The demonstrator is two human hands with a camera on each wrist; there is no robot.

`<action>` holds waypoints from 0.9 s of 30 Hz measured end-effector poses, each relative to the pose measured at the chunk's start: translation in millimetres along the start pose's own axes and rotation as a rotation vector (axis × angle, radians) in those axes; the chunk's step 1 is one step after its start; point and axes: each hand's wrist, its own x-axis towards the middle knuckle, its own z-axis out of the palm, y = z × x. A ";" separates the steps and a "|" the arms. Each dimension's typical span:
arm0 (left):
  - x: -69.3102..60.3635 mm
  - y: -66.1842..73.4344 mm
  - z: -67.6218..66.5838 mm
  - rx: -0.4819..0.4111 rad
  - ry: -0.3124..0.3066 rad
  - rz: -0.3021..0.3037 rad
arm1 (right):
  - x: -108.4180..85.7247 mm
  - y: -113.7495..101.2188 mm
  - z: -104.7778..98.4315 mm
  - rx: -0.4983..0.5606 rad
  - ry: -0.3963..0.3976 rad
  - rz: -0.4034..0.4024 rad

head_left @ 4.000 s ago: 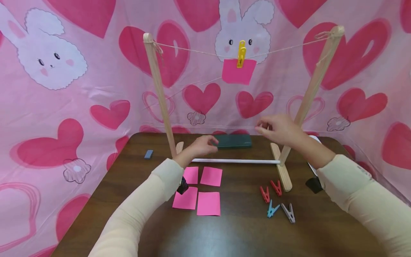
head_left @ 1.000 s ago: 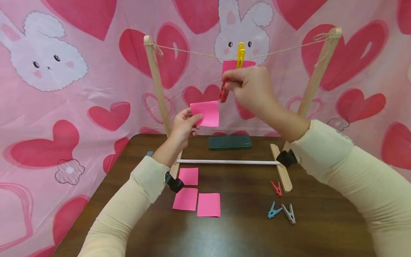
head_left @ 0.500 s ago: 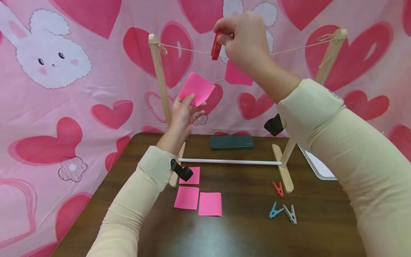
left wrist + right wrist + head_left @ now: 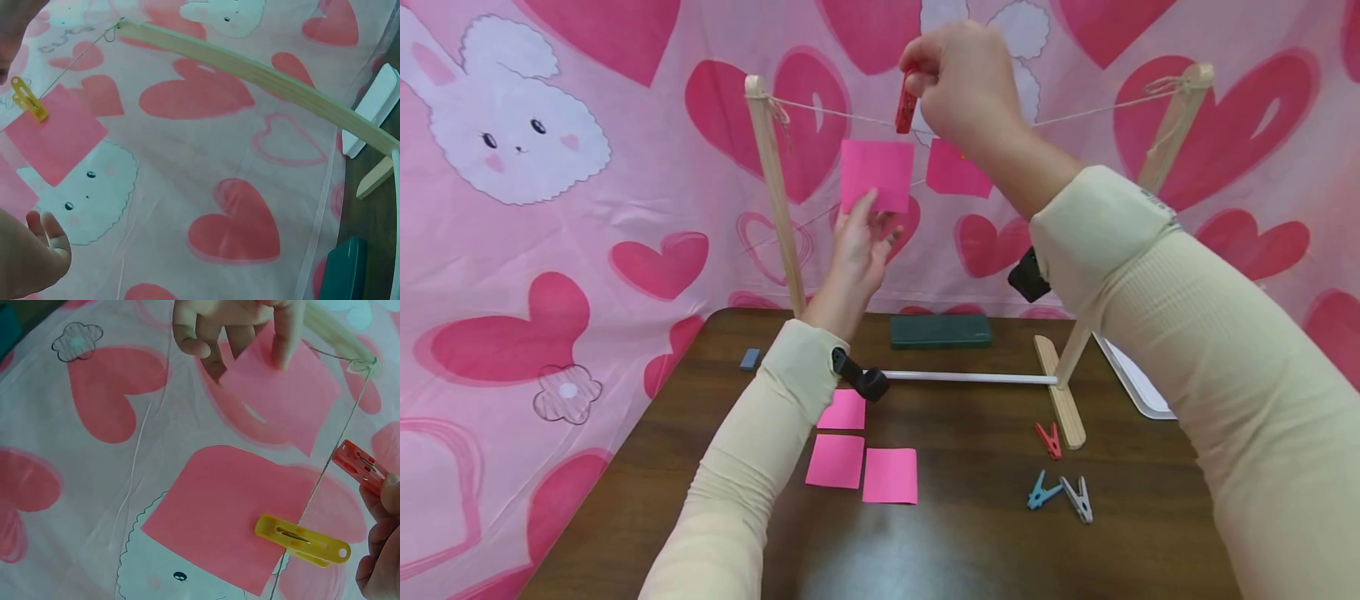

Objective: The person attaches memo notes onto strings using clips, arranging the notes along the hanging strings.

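My left hand (image 4: 862,246) pinches a pink sticky note (image 4: 877,171) by its lower edge, just below the string (image 4: 827,111). My right hand (image 4: 970,79) pinches a red clothespin (image 4: 906,107) by its handle end, its tip pointing down at the string. In the right wrist view the red clothespin (image 4: 357,464) is right beside the string, and the held note (image 4: 284,390) lies a little apart from it. Another pink note (image 4: 219,519) hangs from the string by a yellow clothespin (image 4: 300,540); in the head view my right hand mostly hides that clip.
Several pink notes (image 4: 890,476) lie on the table (image 4: 970,542). Red (image 4: 1049,440), blue (image 4: 1042,492) and grey (image 4: 1078,500) clothespins lie to the right. Wooden posts (image 4: 775,192) carry the string, with a white rod (image 4: 970,377) low between them. Behind sits a dark green case (image 4: 940,331).
The left hand picked up a note and the right hand a red clothespin from the table. Both rose to the string. Lately the note has turned level and shifted right, nearer the clothespin.
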 end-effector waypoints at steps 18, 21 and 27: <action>10.5 -3.6 10.1 0.029 -0.014 -0.035 | 2.6 0.4 6.6 -0.056 -0.018 -0.019; 10.4 -4.5 11.3 0.053 -0.024 -0.039 | 1.8 2.0 8.0 -0.049 -0.027 -0.012; 9.7 -5.8 11.6 0.079 -0.029 -0.039 | -1.5 4.9 10.6 -0.024 -0.055 -0.002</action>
